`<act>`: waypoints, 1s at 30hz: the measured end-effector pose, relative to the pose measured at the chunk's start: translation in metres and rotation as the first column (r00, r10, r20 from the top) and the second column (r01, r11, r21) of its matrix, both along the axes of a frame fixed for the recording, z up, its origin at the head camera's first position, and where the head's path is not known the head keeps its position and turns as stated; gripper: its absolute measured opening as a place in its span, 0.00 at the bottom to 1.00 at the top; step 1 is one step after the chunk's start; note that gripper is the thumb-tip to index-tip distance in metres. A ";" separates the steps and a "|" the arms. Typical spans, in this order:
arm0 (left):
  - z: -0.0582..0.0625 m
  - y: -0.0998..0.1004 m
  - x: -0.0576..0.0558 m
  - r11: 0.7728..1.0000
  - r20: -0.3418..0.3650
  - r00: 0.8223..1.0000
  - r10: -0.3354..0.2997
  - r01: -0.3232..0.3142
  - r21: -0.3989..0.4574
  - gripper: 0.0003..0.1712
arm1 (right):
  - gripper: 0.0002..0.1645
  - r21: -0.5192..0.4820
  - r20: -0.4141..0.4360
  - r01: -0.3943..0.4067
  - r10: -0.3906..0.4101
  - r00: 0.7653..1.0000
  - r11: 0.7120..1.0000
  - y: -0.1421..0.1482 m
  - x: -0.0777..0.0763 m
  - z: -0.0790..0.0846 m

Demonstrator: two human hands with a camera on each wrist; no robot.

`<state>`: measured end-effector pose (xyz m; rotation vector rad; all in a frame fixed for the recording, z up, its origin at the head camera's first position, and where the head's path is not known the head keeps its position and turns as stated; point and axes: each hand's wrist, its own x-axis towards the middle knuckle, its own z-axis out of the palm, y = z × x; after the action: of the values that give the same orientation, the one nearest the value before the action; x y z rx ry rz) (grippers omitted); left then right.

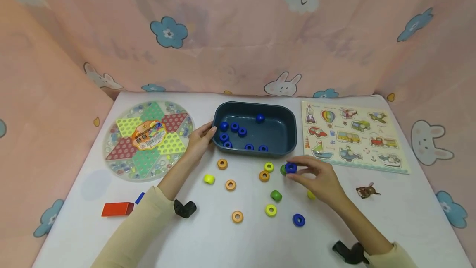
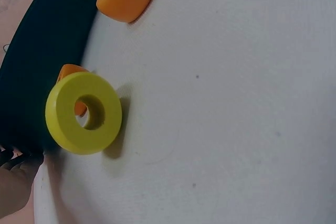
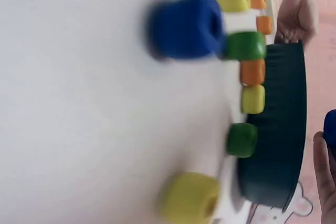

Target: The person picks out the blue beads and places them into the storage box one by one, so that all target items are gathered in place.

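A dark teal plastic tub [image 1: 279, 129] holds several blue beads [image 1: 242, 132]. At its left end my left hand [image 1: 198, 143] grips the rim, thumb on the near side. My right hand [image 1: 320, 177] pinches a blue ring-shaped bead [image 1: 291, 168] between thumb and fingertips, just off the tub's front right corner. That held bead partly covers a green bead [image 1: 283, 170] in the head view; in the right wrist view the held bead [image 3: 331, 128] shows at the right edge. Another blue bead [image 1: 298, 220] lies on the white table nearer me.
Orange beads [image 1: 230, 185], yellow beads [image 1: 271, 210] and a green bead [image 1: 276, 195] lie scattered before the tub. A round star-patterned game board [image 1: 126, 129] is at left, a picture puzzle board [image 1: 357, 135] at right. Also about are a red block [image 1: 117, 209] and a small brown animal figure [image 1: 366, 191].
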<state>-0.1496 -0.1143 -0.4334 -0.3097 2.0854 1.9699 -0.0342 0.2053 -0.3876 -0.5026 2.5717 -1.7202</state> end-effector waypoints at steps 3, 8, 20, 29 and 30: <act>-0.001 0.001 0.000 1.000 0.002 1.000 0.003 -0.003 0.007 0.26 | 0.20 0.001 -0.054 -0.012 0.012 0.998 1.000 -0.016 -0.032 0.012; -0.001 0.000 -0.002 1.000 -0.008 1.000 0.006 -0.006 0.003 0.26 | 0.20 -0.009 -0.049 0.028 -0.028 0.998 1.000 -0.035 -0.081 0.019; 0.000 0.001 -0.001 1.000 -0.023 1.000 0.008 -0.008 0.001 0.25 | 0.21 -0.040 -0.053 0.031 -0.033 0.998 0.999 -0.049 -0.114 0.018; -0.001 0.001 0.001 1.000 -0.019 1.000 0.009 -0.009 -0.005 0.26 | 0.25 -0.029 -0.057 0.032 -0.033 0.998 0.999 -0.040 -0.106 0.020; -0.002 0.001 0.001 1.000 -0.018 1.000 0.009 -0.009 -0.004 0.26 | 0.25 -0.031 -0.057 0.037 -0.039 0.998 0.999 -0.038 -0.104 0.020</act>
<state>-0.1489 -0.1132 -0.4352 -0.3036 2.1028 1.9813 -0.1377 0.1677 -0.3674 -0.5152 2.6150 -1.7841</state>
